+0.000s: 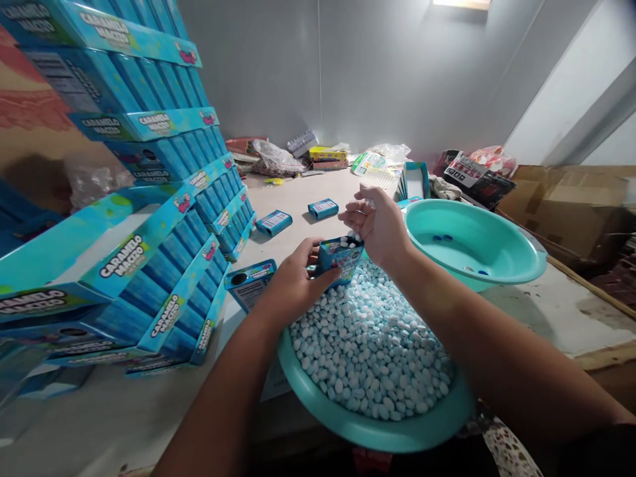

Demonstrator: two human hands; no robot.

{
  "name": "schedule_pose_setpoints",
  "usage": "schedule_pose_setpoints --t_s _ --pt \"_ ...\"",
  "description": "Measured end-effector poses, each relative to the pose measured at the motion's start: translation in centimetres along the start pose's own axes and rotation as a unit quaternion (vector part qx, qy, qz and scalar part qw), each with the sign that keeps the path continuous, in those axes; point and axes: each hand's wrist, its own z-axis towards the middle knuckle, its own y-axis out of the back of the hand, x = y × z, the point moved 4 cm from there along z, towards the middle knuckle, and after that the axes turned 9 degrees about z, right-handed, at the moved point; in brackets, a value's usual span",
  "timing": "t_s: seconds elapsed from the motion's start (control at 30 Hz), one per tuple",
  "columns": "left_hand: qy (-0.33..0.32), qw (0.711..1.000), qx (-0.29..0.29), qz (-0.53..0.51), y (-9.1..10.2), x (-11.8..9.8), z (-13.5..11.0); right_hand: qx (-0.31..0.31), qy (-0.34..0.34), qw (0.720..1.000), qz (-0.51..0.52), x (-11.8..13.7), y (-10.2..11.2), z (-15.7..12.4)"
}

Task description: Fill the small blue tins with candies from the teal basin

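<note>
My left hand is wrapped round a small blue candy box, held upright with its top open. White candies show in the opening and just above it. My right hand is cupped beside the box's mouth, fingers curled over candies; its palm is mostly hidden. Beneath both hands is a teal basin heaped with white and pale blue oval candies. Another blue box stands left of my left hand. Two more boxes lie flat behind it.
Stacked display trays packed with blue boxes rise on the left. At the right, a second teal basin holds a few small dark pieces. Plastic bags, a yellow box and an upright blue tray line the back; cardboard boxes stand far right.
</note>
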Motion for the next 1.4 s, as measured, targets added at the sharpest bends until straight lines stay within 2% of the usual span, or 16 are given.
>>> schedule_pose_setpoints --t_s 0.17,0.47,0.57,0.63,0.73,0.87,1.0,1.17,1.4 --pt "-0.014 1.000 0.005 -0.006 -0.1 0.0 0.0 0.029 -0.014 0.999 -0.042 0.3 -0.3 -0.1" --pt "0.001 1.000 0.004 -0.014 -0.1 0.0 0.0 0.089 -0.040 0.991 -0.086 0.8 -1.0 -0.6" --pt "-0.007 1.000 0.008 -0.022 -0.2 0.0 0.1 0.126 -0.033 0.981 -0.141 1.1 -1.2 -0.8" --pt "-0.010 1.000 0.011 -0.019 -0.1 0.0 0.1 0.154 -0.014 0.960 -0.232 1.5 -1.2 -1.0" --pt "-0.007 1.000 0.005 0.004 0.0 -0.1 0.1 0.177 0.011 0.905 -0.387 2.0 -0.9 -1.3" --pt "-0.016 1.000 0.014 0.006 0.0 -0.2 0.0 0.178 0.013 0.846 -0.502 2.4 -0.1 -1.4" --pt "-0.010 1.000 0.011 0.005 0.0 0.0 0.0 0.198 0.001 0.812 -0.549 2.8 0.3 -1.4" --pt "-0.009 1.000 0.011 0.013 -0.1 0.3 0.0 0.264 0.016 0.781 -0.566 3.6 -0.3 -1.8" --pt "0.000 1.000 0.007 0.000 -0.4 0.7 0.1 0.249 0.048 0.743 -0.619 3.7 -0.5 -2.1"
